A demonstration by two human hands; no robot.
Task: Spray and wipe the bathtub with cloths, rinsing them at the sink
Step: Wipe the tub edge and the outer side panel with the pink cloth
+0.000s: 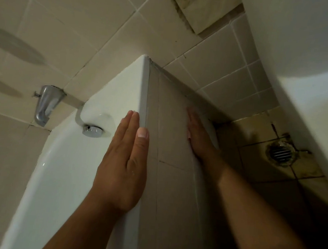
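Observation:
The white bathtub (60,167) fills the lower left, and its rim (122,93) runs toward the tiled wall. My left hand (125,160) lies flat on the rim with straight fingers, holding nothing. My right hand (200,135) rests flat against the tub's tiled outer side panel (169,140), fingers straight and pointing toward the wall. No cloth or spray bottle is in view. The white sink (307,63) shows at the upper right, seen from below.
A chrome spout (47,104) sticks out of the tiled wall above the tub's end. A chrome overflow cap (92,131) sits on the tub's inner wall. A round floor drain (280,152) lies in the dark stained floor tiles at right.

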